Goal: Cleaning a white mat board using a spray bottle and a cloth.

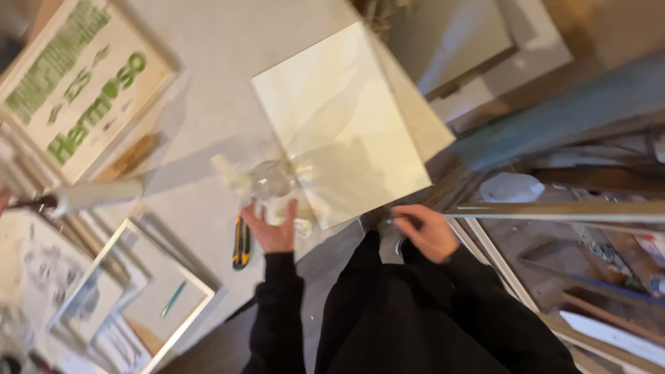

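While the head camera is looking straight down, the person in black sleeves is standing at the edge of a pale worktable [208, 90]. Left hand [272, 225] is hovering open, fingers spread, palm toward the table, gripping nothing; it is sitting just beside a crumpled bit of clear plastic film [267, 181]. Whether the fingertips are actually touching the film cannot be told, since the picture is blurring there. A white canvas panel [343, 121] is lying flat on the table just beyond the film, its near corner reaching between the two hands. Right hand [428, 230] is curling closed near the table's edge at the end of a long thin strip [554, 211] running off to the right; it appears to be gripping that strip. A yellow-and-black utility knife [241, 242] is lying on the table just left of the left hand. Farther left, a white paint roller [93, 195] is resting beside a framed print with green lettering [76, 83]. An empty white frame [131, 291] is leaning lower left.
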